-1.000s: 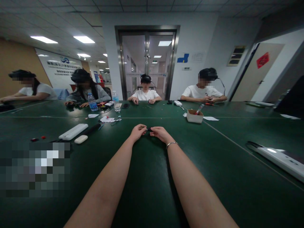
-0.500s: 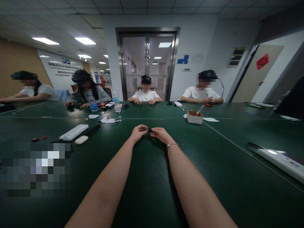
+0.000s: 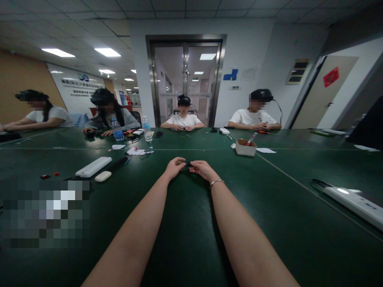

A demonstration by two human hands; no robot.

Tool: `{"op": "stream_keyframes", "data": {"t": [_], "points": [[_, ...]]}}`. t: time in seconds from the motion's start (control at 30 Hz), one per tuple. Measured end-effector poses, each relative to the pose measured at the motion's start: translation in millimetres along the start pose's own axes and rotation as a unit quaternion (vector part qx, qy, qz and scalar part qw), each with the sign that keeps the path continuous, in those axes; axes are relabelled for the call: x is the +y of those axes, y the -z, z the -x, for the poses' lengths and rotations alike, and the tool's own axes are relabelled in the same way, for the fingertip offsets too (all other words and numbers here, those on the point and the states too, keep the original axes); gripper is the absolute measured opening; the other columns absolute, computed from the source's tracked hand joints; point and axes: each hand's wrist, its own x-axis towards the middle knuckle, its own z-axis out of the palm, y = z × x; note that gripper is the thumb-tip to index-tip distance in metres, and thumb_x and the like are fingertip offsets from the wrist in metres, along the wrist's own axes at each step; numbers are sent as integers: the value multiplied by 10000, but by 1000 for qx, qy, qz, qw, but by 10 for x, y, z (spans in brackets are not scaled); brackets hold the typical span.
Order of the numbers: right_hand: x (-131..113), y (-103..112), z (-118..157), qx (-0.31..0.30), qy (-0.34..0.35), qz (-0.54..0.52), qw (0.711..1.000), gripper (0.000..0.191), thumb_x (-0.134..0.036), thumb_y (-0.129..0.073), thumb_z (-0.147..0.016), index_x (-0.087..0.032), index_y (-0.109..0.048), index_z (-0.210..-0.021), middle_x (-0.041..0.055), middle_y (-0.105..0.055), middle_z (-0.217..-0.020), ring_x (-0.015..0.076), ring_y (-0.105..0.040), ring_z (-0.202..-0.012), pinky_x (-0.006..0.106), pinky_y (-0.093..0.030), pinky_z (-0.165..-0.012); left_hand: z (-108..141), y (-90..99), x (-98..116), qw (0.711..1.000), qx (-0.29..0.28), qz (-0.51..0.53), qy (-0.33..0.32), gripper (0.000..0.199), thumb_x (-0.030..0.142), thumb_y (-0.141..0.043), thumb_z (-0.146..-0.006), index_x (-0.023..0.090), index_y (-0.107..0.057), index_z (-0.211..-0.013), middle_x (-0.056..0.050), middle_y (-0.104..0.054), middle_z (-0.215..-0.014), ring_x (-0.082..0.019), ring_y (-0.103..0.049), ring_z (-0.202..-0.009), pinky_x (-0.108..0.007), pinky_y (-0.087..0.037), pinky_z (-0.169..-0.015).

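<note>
Both my arms reach forward over the dark green table (image 3: 185, 223). A small dark object (image 3: 188, 164) spans the gap between my fingertips; it is too small to tell its kind. My left hand (image 3: 175, 167) pinches its left end between thumb and fingers. On the other end, the thumb and fingers of my right hand (image 3: 204, 169) are closed. A silver bracelet circles my right wrist. Most of the object is hidden by my fingers.
Left of my hands lie a white power strip (image 3: 94, 166) and a white earbud case (image 3: 103, 176). Ahead stand a small cardboard box (image 3: 245, 147) and water bottles (image 3: 117, 129). A white device (image 3: 353, 199) lies at right. Several people sit across the table.
My hands stay in almost the same place. The light bit seen on the small object at my left fingertips no longer shows. The person opposite has brought their hands together.
</note>
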Motion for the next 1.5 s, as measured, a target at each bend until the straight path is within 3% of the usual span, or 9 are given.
{"op": "stream_keyframes", "data": {"t": [0.2,0.33,0.63,0.8,0.9,1.07,1.2,1.37,1.5], "points": [[7,11,-11,-3,1,0,1000,30,-82,-657,-727,-69,-633,-714,59,-623,-633,115,-621,-567,229,-558,-585,6,5,42,999,-3,27,-22,282,198,-686,-643,135,-620,-910,-86,-654,-934,-159,-609,-851,-346,-475,-823],[20,19,-31,-5,-3,-2,1000,35,-84,-665,-721,-70,-633,-721,59,-623,-631,114,-620,-563,225,-562,-580,2,13,43,999,-12,37,-25,286,153,-681,-624,139,-626,-905,-74,-655,-925,-156,-609,-862,-360,-462,-864],[7,0,-16,4,-6,-5,1000,46,-80,-657,-726,-62,-618,-708,52,-616,-617,111,-615,-547,227,-552,-573,-13,12,22,1000,-7,16,-16,354,182,-705,-608,144,-612,-948,-72,-635,-946,-158,-596,-877,-354,-441,-875],[0,-4,-13,2,-5,-3,1000,51,-84,-655,-729,-67,-616,-702,42,-608,-609,108,-611,-549,232,-548,-583,-18,-32,-6,999,-25,2,42,339,336,-593,-752,150,-559,-1033,-84,-625,-926,-156,-616,-772,-319,-477,-710],[-7,-9,-6,1,-6,0,1000,44,-79,-649,-734,-67,-615,-707,43,-608,-611,108,-612,-546,230,-547,-581,-9,-38,-13,1000,-14,-4,24,301,316,-565,-773,145,-554,-1021,-58,-623,-809,-152,-612,-730,-294,-472,-657],[-18,-10,4,4,-9,-6,1000,37,-63,-636,-743,-65,-607,-721,50,-610,-614,116,-618,-552,243,-554,-592,7,-10,19,1000,0,2,-31,304,231,-657,-688,144,-585,-971,-57,-636,-834,-155,-607,-811,-328,-476,-782],[-21,-10,4,2,-11,-7,1000,43,-64,-629,-752,-64,-604,-717,50,-606,-610,114,-615,-549,238,-555,-585,11,0,55,999,2,34,-33,308,166,-691,-631,136,-600,-923,-69,-646,-884,-161,-611,-858,-364,-459,-860],[-22,-11,4,1,-12,-6,1000,55,-54,-604,-769,-61,-605,-714,56,-609,-625,110,-614,-547,233,-553,-582,14,9,55,999,-6,46,-23,323,177,-714,-598,141,-613,-903,-73,-649,-930,-161,-614,-852,-375,-456,-864],[-19,-11,5,5,-13,-5,1000,85,-39,-570,-786,-64,-605,-713,50,-604,-618,109,-615,-544,231,-552,-578,1,-3,49,1000,7,18,7,337,303,-685,-661,150,-616,-953,-87,-638,-983,-169,-608,-859,-332,-474,-786]]}}
